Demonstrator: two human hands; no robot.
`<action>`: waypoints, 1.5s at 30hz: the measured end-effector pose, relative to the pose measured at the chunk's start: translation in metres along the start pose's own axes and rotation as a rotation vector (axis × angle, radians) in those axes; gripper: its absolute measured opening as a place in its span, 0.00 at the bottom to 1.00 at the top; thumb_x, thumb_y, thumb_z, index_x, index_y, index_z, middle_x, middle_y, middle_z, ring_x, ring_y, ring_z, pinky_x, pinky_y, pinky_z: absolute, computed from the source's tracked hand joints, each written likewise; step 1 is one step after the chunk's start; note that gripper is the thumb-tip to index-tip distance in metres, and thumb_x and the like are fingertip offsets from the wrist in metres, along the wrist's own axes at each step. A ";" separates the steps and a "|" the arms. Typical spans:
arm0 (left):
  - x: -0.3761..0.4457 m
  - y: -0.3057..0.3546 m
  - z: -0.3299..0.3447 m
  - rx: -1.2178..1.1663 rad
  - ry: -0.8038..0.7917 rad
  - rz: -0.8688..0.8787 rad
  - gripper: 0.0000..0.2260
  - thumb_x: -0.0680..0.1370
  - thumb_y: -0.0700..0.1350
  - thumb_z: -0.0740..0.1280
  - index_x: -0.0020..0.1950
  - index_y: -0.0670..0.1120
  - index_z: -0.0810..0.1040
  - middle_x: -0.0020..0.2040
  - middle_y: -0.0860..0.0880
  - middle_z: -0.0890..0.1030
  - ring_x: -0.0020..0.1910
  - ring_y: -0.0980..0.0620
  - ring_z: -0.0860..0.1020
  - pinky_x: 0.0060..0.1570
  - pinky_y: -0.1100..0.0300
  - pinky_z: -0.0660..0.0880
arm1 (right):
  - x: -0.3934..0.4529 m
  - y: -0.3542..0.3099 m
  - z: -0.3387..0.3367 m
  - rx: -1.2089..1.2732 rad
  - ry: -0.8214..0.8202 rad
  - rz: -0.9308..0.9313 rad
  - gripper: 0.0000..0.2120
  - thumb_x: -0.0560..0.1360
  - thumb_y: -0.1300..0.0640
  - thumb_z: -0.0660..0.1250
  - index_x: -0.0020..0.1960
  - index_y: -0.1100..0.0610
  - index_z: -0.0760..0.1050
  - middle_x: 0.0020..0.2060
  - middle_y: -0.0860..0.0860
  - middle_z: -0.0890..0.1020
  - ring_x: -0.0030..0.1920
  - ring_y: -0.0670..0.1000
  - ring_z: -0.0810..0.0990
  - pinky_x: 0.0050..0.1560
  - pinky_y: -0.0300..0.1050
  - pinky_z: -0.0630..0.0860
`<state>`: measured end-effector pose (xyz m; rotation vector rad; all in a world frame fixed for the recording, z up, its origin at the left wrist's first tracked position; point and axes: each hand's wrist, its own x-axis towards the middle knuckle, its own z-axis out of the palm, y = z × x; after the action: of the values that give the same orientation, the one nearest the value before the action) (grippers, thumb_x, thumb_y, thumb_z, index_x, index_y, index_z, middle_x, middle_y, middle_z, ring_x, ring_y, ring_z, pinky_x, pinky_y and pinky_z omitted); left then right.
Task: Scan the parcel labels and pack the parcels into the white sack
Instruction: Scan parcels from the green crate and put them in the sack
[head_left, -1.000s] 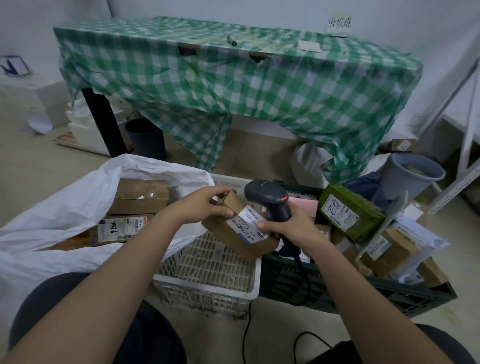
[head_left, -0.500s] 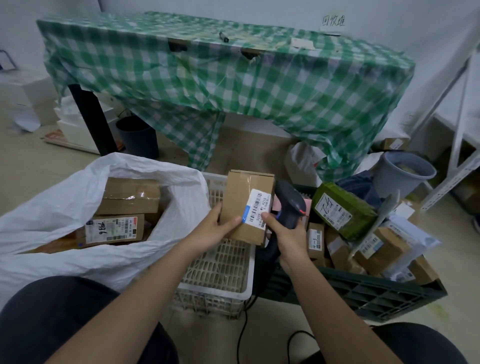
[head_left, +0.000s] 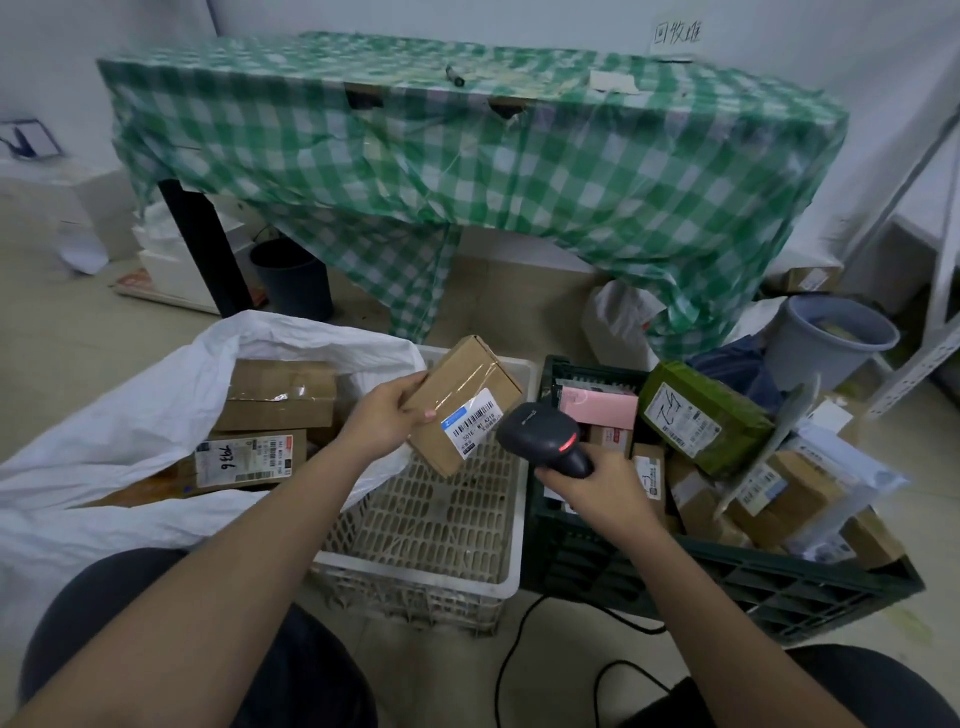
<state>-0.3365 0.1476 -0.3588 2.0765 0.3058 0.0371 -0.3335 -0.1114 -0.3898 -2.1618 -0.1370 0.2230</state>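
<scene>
Parcel (head_left: 460, 402) held tilted above white crate (head_left: 511, 519), pinched at its left end by left hand (head_left: 382, 421), thumb on top face, fingers curled beneath. Label (head_left: 474, 422) facing up and toward scanner (head_left: 540, 436). Scanner clamped in right hand (head_left: 597, 486), fingers wrapped round handle, head aimed left at label, red light showing at its window.

White sack (head_left: 156, 395) open just left of crate, two taped boxes (head_left: 260, 426) already inside. More parcels heaped in dark green crate (head_left: 727, 577) at right.

Risks, as judged:
- Misread likely if glossy tape beside label throws glare, or if tilt of box puts barcode at too steep an angle to beam.
- One-end hold on box looks marginal; slip would drop it into white crate, not sack.
- Unconfirmed scan followed by packing would put unlogged parcel in sack.
- Scanner cable (head_left: 519, 649) trailing on floor between knees; snag could jerk aim off label.
- Sack mouth slack; edge may fold over and block entry.
</scene>
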 end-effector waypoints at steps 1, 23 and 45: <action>0.001 0.000 -0.002 0.009 -0.001 -0.003 0.25 0.77 0.39 0.69 0.73 0.47 0.69 0.64 0.48 0.77 0.55 0.55 0.73 0.55 0.62 0.68 | -0.002 0.000 0.002 -0.028 -0.009 -0.001 0.07 0.70 0.51 0.74 0.42 0.52 0.78 0.35 0.49 0.82 0.39 0.49 0.81 0.39 0.45 0.75; 0.000 -0.020 -0.024 -0.078 0.050 0.028 0.24 0.77 0.39 0.69 0.72 0.49 0.71 0.62 0.51 0.78 0.59 0.51 0.76 0.60 0.55 0.72 | -0.014 -0.027 0.014 0.100 -0.077 -0.045 0.05 0.72 0.57 0.73 0.46 0.53 0.77 0.38 0.49 0.82 0.40 0.48 0.80 0.38 0.38 0.75; 0.019 -0.074 -0.096 0.550 0.101 0.169 0.14 0.80 0.43 0.63 0.65 0.46 0.77 0.63 0.46 0.78 0.61 0.46 0.75 0.57 0.51 0.73 | 0.070 -0.071 0.117 0.345 0.013 0.175 0.11 0.73 0.61 0.72 0.45 0.69 0.77 0.35 0.59 0.77 0.36 0.53 0.74 0.33 0.43 0.67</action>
<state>-0.3472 0.2688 -0.3758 2.6494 0.2152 0.1770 -0.2912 0.0357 -0.4037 -1.8309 0.0933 0.3091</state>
